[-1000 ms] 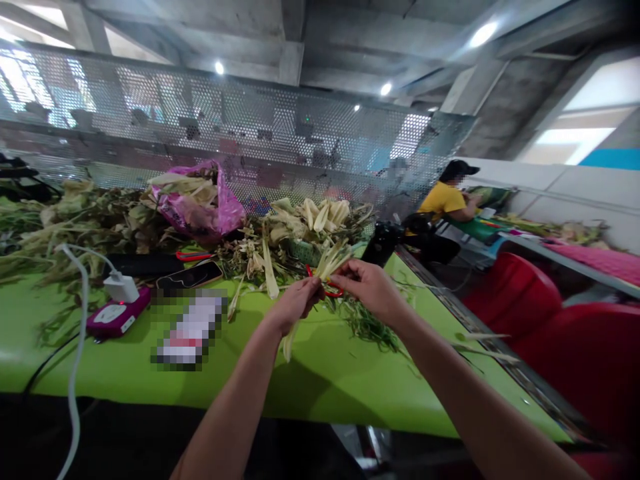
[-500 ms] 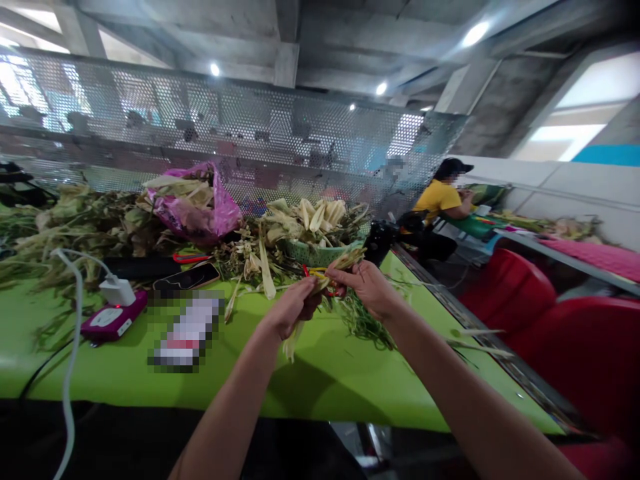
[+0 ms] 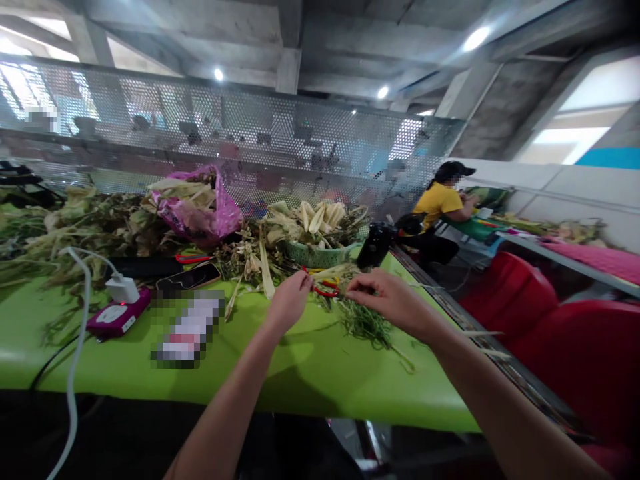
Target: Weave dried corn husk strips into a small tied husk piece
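Observation:
My left hand (image 3: 290, 301) is over the table with its fingers drawn together, their tips beside a red-and-yellow-handled tool (image 3: 327, 288). Whether those fingers pinch anything is hidden. My right hand (image 3: 383, 299) hovers above a tangle of thin green strands (image 3: 367, 323), its fingers loosely bent and apart, with nothing visible in them. Between and beyond the hands lies a bundle of pale dry husk (image 3: 337, 272), just in front of a green basket (image 3: 320, 255) heaped with dry husks (image 3: 320, 217).
Dried plant matter (image 3: 95, 223) and a pink plastic bag (image 3: 200, 213) cover the back left. Nearer are a phone (image 3: 193, 277), a purple power block (image 3: 117, 315) with a white cable (image 3: 83, 333), and a blurred-out object (image 3: 190, 330). Red chairs (image 3: 515, 290) and a person in yellow (image 3: 440, 203) are rightward.
Both hands held a strip bundle of husk before; it now lies on the table beyond them. My hands have moved apart, and more of the green strands shows.

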### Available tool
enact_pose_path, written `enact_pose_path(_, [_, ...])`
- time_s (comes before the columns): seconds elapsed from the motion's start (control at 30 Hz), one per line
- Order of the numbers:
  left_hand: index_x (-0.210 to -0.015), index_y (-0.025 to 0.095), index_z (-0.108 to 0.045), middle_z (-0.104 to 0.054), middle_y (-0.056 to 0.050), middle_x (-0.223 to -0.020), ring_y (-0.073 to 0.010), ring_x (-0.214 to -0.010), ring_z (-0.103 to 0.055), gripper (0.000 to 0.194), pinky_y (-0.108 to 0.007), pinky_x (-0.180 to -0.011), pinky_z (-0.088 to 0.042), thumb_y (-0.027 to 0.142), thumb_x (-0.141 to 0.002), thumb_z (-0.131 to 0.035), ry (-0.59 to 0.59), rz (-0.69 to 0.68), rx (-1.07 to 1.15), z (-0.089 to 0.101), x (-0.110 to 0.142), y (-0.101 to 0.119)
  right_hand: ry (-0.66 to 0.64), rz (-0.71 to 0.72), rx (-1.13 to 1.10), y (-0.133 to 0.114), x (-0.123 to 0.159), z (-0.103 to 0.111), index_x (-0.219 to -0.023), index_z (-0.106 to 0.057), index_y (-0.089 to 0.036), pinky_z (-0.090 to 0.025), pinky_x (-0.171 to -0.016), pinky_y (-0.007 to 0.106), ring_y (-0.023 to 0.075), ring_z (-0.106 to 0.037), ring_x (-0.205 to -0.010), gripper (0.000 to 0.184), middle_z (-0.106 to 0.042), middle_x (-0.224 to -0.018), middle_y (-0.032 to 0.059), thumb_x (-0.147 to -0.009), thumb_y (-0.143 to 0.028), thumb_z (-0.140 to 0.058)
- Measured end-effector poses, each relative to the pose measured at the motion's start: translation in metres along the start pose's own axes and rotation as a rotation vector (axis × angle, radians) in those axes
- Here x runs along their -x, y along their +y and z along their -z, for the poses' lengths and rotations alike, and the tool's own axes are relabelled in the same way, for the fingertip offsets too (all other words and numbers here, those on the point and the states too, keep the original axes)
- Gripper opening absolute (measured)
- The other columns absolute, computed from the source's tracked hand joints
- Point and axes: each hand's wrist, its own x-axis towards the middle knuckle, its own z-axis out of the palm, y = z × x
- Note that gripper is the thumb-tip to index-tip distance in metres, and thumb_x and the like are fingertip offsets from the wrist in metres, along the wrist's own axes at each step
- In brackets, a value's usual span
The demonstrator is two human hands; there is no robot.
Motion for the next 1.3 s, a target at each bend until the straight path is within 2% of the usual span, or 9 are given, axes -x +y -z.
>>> enact_pose_path(0.1, [-0.074, 0.019, -0.051, -0.053, -0.002, -0.070, -0.0152, -0.065, -0.045, 0.028, -0.027, -0.060, -0.029, 0.030, -0.092, -0.033, -0.033, -0.160, -0.257, 0.004, 0.006, 0.006, -0.015, -0.026, -0.122, -0.006, 0.008, 0.008, -0.078, -0.066, -0.018, -0.038, -0.057, 0.024, 0.0138, -0.051, -0.061, 0.030, -0.059, -0.066, 0.0004, -0.083, -0.045, -0.056])
enact_pose_path(0.2, [-0.076, 0.019, -0.055, -0.057, -0.003, -0.073, -0.0157, -0.066, -0.048, 0.027, -0.027, -0.063, -0.031, 0.031, -0.091, -0.036, -0.172, -0.284, -0.295, 0.008, 0.014, 0.013, 0.004, -0.054, -0.260, -0.007, 0.008, 0.012, -0.082, -0.065, -0.017, -0.039, -0.058, 0.024, 0.0126, -0.051, -0.060, 0.031, -0.060, -0.069, 0.0003, -0.082, -0.047, -0.056])
enact_pose_path(0.4, [-0.074, 0.017, -0.057, -0.052, 0.000, -0.071, -0.0109, -0.065, -0.046, 0.024, -0.021, -0.061, -0.033, 0.034, -0.087, -0.047, -0.572, -0.323, 0.246, 0.012, 0.032, 0.029, 0.158, 0.005, -0.247, 0.011, 0.002, 0.002, -0.082, -0.069, -0.016, -0.043, -0.065, 0.027, 0.0152, -0.056, -0.068, 0.029, -0.066, -0.076, 0.0027, -0.077, -0.044, -0.064])
enact_pose_path(0.57, [-0.081, 0.017, -0.052, -0.028, 0.007, -0.060, -0.0047, -0.046, -0.018, 0.028, -0.018, -0.043, -0.013, 0.045, -0.085, -0.051, -0.494, -0.010, 0.873, 0.014, 0.039, 0.029, 0.164, -0.013, -0.379, 0.018, 0.007, -0.027, -0.087, -0.070, -0.017, -0.048, -0.067, 0.030, 0.0199, -0.063, -0.074, 0.028, -0.070, -0.080, 0.0042, -0.079, -0.042, -0.060])
enact_pose_path(0.7, [-0.079, 0.017, -0.047, -0.027, 0.008, -0.060, -0.0036, -0.044, -0.011, 0.024, -0.018, -0.042, -0.008, 0.039, -0.083, -0.053, -0.325, 0.107, 1.015, 0.014, 0.035, 0.025, 0.197, 0.020, -0.302, 0.005, 0.017, -0.043, -0.091, -0.071, -0.019, -0.049, -0.074, 0.031, 0.0209, -0.066, -0.081, 0.021, -0.073, -0.088, 0.0041, -0.082, -0.033, -0.058])
enact_pose_path(0.83, [-0.076, 0.018, -0.043, -0.035, 0.006, -0.064, -0.0048, -0.046, -0.021, 0.019, -0.018, -0.044, -0.015, 0.034, -0.085, -0.048, -0.141, 0.148, 0.776, 0.006, 0.029, 0.020, 0.191, 0.140, -0.094, -0.012, 0.027, -0.042, -0.092, -0.071, -0.022, -0.049, -0.076, 0.028, 0.0191, -0.067, -0.083, 0.018, -0.073, -0.092, 0.0037, -0.085, -0.026, -0.055])
enact_pose_path(1.0, [-0.075, 0.019, -0.044, -0.044, 0.002, -0.068, -0.0115, -0.063, -0.041, 0.018, -0.023, -0.059, -0.029, 0.029, -0.090, -0.040, 0.110, -0.013, 0.070, -0.005, 0.026, 0.014, 0.140, 0.278, 0.176, -0.026, 0.035, -0.040, -0.095, -0.070, -0.023, -0.046, -0.069, 0.025, 0.0165, -0.065, -0.076, 0.021, -0.071, -0.083, 0.0044, -0.090, -0.025, -0.049])
enact_pose_path(1.17, [-0.088, 0.019, -0.051, -0.057, -0.005, -0.079, -0.0174, -0.071, -0.051, 0.023, -0.028, -0.066, -0.034, 0.028, -0.093, -0.031, 0.074, -0.105, -0.403, -0.005, 0.032, 0.019, 0.104, 0.323, 0.239, -0.032, 0.040, -0.037, -0.094, -0.069, -0.023, -0.042, -0.064, 0.024, 0.0154, -0.063, -0.071, 0.022, -0.070, -0.077, 0.0040, -0.091, -0.023, -0.047])
enact_pose_path(1.3, [-0.090, 0.018, -0.057, -0.061, -0.009, -0.088, -0.0194, -0.076, -0.055, 0.026, -0.030, -0.068, -0.038, 0.021, -0.092, -0.031, -0.102, -0.222, -0.522, 0.000, 0.038, 0.023, 0.133, 0.330, 0.211, -0.030, 0.038, -0.023, -0.093, -0.070, -0.023, -0.043, -0.065, 0.025, 0.0158, -0.063, -0.070, 0.021, -0.070, -0.079, 0.0042, -0.090, -0.026, -0.050])
